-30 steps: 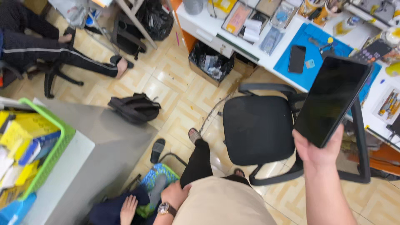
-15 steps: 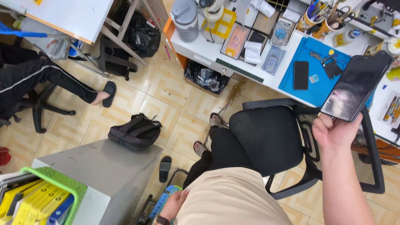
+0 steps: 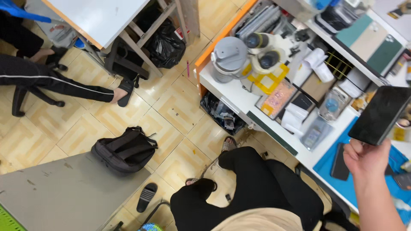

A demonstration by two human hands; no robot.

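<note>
My right hand (image 3: 368, 160) grips the lower end of a black phone (image 3: 381, 114), screen dark, held up over the right part of the white workbench (image 3: 233, 94). Under it lies a blue work mat (image 3: 327, 164) with another dark phone (image 3: 341, 161) on it. My left hand is out of view. My legs in black trousers (image 3: 257, 188) fill the lower middle, feet on the tiled floor.
A microscope (image 3: 263, 53) and a grey lidded jug (image 3: 229, 57) stand on the bench among several boxes and packets. A black backpack (image 3: 124, 149) lies beside a grey cabinet top (image 3: 64, 196). Another person's leg (image 3: 60, 83) stretches out at left under a white table (image 3: 98, 19).
The view has swung toward the bench and the black office chair has dropped out of sight. My right hand with the phone now sits further right. My left hand has left the picture.
</note>
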